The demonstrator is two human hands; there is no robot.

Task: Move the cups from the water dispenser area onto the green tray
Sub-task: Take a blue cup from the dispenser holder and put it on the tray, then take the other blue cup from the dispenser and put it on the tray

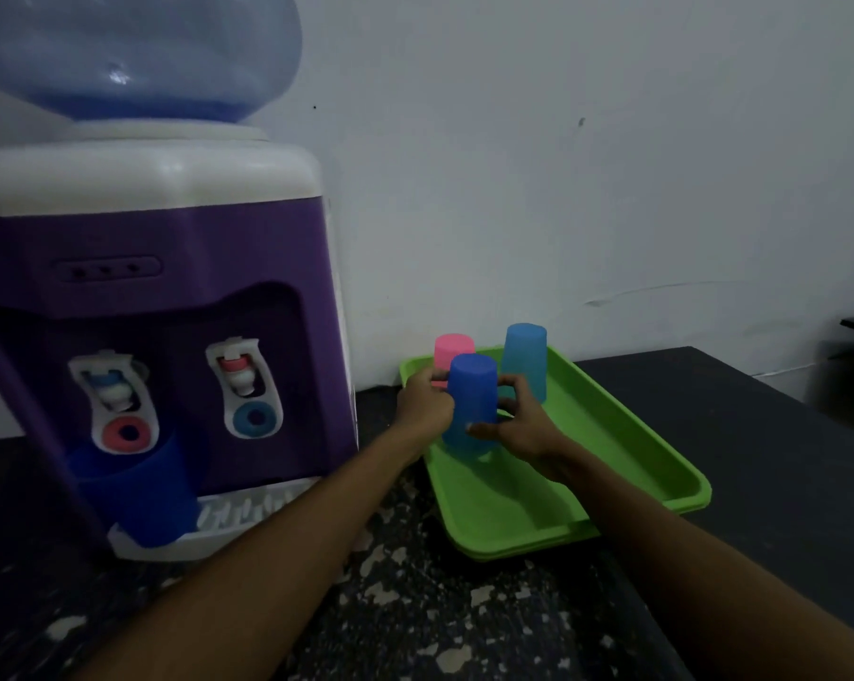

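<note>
While over green tray (611,435), both hands curl around inverted dark blue cup (469,400): left hand (422,403), right hand (518,425).

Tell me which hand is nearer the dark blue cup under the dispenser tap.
Left. The left hand is on the tray's dispenser side, the right hand farther right; neither touches that dark blue cup.

1. Dark blue cup (468,410): upside down, slightly tilted, on the green tray (626,444), near its far end.
2. Pink cup (452,350): inverted, at the tray's far left corner.
3. Light blue cup (524,358): inverted, at the tray's far end.
4. Blue cup (137,489): upright, well left of the tray.
</note>
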